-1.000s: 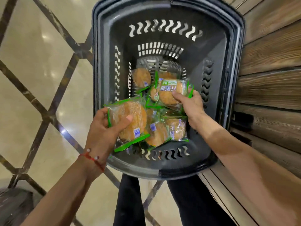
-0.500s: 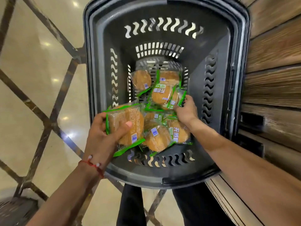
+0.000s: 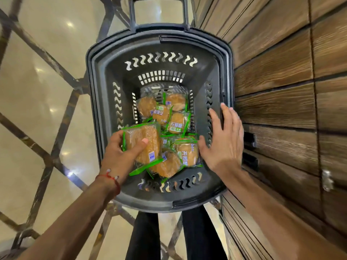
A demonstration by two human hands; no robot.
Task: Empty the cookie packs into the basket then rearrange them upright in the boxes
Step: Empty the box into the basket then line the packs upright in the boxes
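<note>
A dark grey plastic basket (image 3: 105, 102) stands on the floor below me. Several clear, green-edged cookie packs (image 3: 176, 121) with round golden cookies lie loose on its bottom. My left hand (image 3: 120, 158) grips a stack of cookie packs (image 3: 144, 145) over the basket's near left corner, thumb across the top pack. My right hand (image 3: 223, 141) hovers over the basket's right side with fingers spread and straight, holding nothing. No boxes are in view.
A dark wooden panelled wall (image 3: 281, 91) runs close along the basket's right side. Polished beige floor (image 3: 37, 91) with dark diagonal lines lies to the left. The basket's pull handle (image 3: 159, 8) rises at the far end. My black trouser legs (image 3: 144, 235) stand just behind it.
My right hand let go of the pack it held inside the basket, rose, and opened over the right rim. The left hand keeps its stack. The view pulled back.
</note>
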